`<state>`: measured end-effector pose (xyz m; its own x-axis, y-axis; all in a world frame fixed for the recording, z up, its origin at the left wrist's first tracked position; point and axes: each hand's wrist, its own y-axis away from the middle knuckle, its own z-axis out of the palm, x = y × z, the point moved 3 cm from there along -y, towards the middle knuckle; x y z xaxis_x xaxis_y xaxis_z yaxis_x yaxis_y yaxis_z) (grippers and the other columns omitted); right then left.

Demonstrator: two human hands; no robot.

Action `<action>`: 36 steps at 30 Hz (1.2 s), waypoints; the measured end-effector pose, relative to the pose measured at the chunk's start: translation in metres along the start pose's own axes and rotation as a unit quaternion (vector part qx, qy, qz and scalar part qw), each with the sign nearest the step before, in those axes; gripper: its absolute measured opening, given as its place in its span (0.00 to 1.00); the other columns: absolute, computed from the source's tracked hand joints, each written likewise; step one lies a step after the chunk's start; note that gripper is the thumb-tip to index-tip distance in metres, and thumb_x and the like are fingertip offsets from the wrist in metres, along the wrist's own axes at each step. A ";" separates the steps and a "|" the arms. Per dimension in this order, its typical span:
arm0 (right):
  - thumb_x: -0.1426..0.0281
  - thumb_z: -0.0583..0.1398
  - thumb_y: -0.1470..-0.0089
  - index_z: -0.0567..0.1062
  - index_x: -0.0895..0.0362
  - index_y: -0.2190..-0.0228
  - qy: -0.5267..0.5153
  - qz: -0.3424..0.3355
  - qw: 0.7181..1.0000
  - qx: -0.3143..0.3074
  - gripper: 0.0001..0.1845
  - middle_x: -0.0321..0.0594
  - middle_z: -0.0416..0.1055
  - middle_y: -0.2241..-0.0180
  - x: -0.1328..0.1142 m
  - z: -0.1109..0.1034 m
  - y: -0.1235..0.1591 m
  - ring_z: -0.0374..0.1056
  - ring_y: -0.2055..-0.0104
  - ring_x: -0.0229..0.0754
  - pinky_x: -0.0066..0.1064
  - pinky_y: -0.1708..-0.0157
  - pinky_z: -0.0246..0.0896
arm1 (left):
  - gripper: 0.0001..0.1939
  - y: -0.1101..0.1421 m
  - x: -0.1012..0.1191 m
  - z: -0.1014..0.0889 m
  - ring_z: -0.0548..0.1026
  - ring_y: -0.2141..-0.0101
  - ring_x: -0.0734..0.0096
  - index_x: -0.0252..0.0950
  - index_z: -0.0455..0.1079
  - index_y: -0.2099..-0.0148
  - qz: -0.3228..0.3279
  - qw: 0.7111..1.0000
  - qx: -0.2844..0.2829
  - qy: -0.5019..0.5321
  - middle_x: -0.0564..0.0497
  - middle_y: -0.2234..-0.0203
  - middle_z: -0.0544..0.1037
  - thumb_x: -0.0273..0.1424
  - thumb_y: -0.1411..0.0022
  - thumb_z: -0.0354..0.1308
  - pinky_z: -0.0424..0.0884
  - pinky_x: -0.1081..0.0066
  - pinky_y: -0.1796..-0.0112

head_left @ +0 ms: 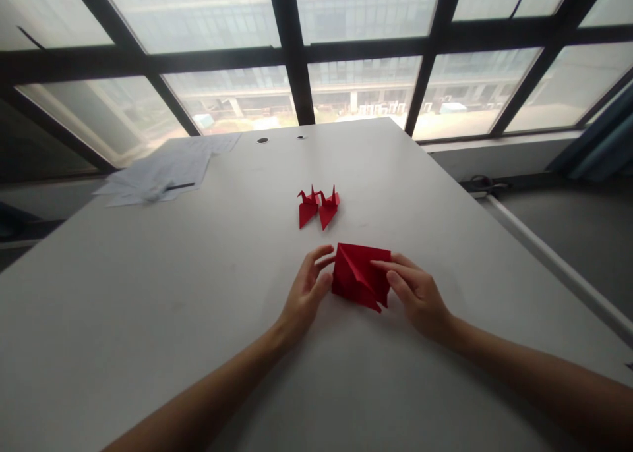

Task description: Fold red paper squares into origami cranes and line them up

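Observation:
A partly folded sheet of red origami paper is held just in front of me, with a raised crease running down its middle and loose corners at its lower right. At its left edge is my left hand, its fingers curved and spread apart, the thumb close to the edge. My right hand grips the right edge, with a finger lying over the front and others partly hidden behind. Beyond the paper, two finished red paper cranes, the left crane and the right crane, stand side by side on the white table.
White paper sheets lie at the table's far left, with a dark pen and a crumpled pale item on them. A round cable hole sits near the far edge. Behind the table are dark-framed windows.

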<state>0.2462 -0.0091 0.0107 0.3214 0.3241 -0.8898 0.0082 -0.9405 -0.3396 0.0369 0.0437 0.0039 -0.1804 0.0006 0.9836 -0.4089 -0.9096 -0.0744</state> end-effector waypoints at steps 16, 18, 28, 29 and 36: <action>0.71 0.57 0.38 0.59 0.52 0.35 0.199 -0.220 0.944 -0.142 0.31 0.52 0.64 0.41 -0.025 0.010 0.015 0.64 0.44 0.54 0.47 0.48 0.68 | 0.38 0.002 0.004 -0.001 0.76 0.57 0.60 0.41 0.56 0.33 -0.063 0.998 -0.014 -0.007 0.44 0.55 0.77 0.42 0.41 0.66 0.74 0.66 0.58; 0.71 0.57 0.38 0.64 0.50 0.38 0.127 -0.153 0.976 -0.093 0.27 0.50 0.64 0.42 -0.020 0.009 0.012 0.64 0.43 0.52 0.45 0.47 0.68 | 0.38 0.001 0.004 0.001 0.76 0.54 0.58 0.42 0.56 0.33 -0.072 0.997 -0.021 0.014 0.43 0.52 0.76 0.38 0.41 0.67 0.75 0.64 0.56; 0.64 0.66 0.45 0.66 0.50 0.41 -0.246 0.180 0.938 -0.168 0.32 0.49 0.68 0.43 0.001 0.006 -0.004 0.71 0.48 0.50 0.41 0.53 0.71 | 0.30 0.004 -0.002 0.001 0.78 0.55 0.55 0.38 0.65 0.37 -0.109 0.981 -0.151 0.052 0.40 0.52 0.78 0.35 0.40 0.66 0.75 0.64 0.57; 0.64 0.66 0.46 0.67 0.51 0.41 -0.249 0.175 0.935 -0.184 0.32 0.48 0.68 0.42 -0.001 0.006 -0.004 0.70 0.47 0.50 0.40 0.53 0.71 | 0.29 0.004 -0.001 0.001 0.78 0.54 0.55 0.38 0.66 0.37 -0.106 0.980 -0.159 0.055 0.40 0.52 0.78 0.35 0.39 0.66 0.75 0.63 0.56; 0.67 0.66 0.46 0.67 0.52 0.44 -0.258 0.164 0.929 -0.208 0.28 0.41 0.75 0.57 -0.004 0.010 0.000 0.72 0.59 0.43 0.33 0.62 0.69 | 0.32 0.006 0.004 0.004 0.77 0.57 0.59 0.39 0.61 0.34 -0.097 0.971 -0.211 0.060 0.41 0.53 0.78 0.35 0.37 0.64 0.73 0.67 0.59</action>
<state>0.2358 -0.0089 0.0111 -0.1257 -0.0814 -0.9887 0.3892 -0.9208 0.0263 0.0373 0.0368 0.0075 -0.1557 0.2254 0.9617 -0.7707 -0.6367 0.0245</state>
